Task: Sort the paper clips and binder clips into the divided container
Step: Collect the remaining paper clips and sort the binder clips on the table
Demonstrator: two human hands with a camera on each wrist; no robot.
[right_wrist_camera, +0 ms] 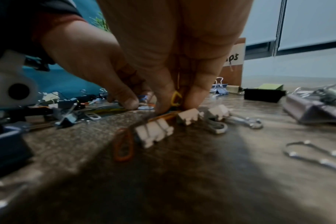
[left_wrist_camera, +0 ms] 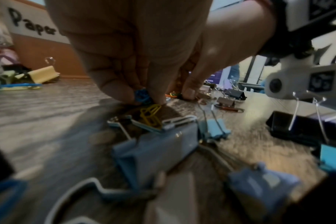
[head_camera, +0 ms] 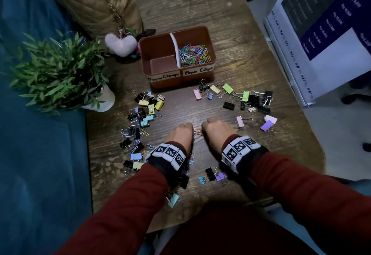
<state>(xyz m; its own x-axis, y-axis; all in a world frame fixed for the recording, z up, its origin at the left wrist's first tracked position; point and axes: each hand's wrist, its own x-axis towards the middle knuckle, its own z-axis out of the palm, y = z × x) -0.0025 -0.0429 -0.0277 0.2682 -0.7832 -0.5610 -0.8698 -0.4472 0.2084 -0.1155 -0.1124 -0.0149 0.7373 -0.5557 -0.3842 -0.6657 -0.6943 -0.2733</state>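
The brown divided container (head_camera: pixel 208 40) stands mid-table. Its left bay, labelled "Paper Clamps", holds nothing, and its right bay, labelled "Paper Clips", holds coloured paper clips (head_camera: pixel 193 55). Both hands are fingertips-down on the table, side by side in front of it. My left hand (head_camera: pixel 184 131) pinches a blue paper clip (left_wrist_camera: pixel 143 97), just above a yellow paper clip (left_wrist_camera: pixel 151 116) lying on the table. My right hand (head_camera: pixel 212 127) pinches a yellow paper clip (right_wrist_camera: pixel 175 98). An orange paper clip (head_camera: pixel 198 132) lies between the hands. Binder clips lie in a left pile (head_camera: pixel 144 112) and a right scatter (head_camera: pixel 249 99).
A potted plant (head_camera: pixel 60 74) and a quilted bag (head_camera: pixel 94 1) with a pink heart charm (head_camera: pixel 120 44) stand at the left. More binder clips (head_camera: pixel 212 175) lie between my wrists. A sign board (head_camera: pixel 325 34) leans past the table's right edge.
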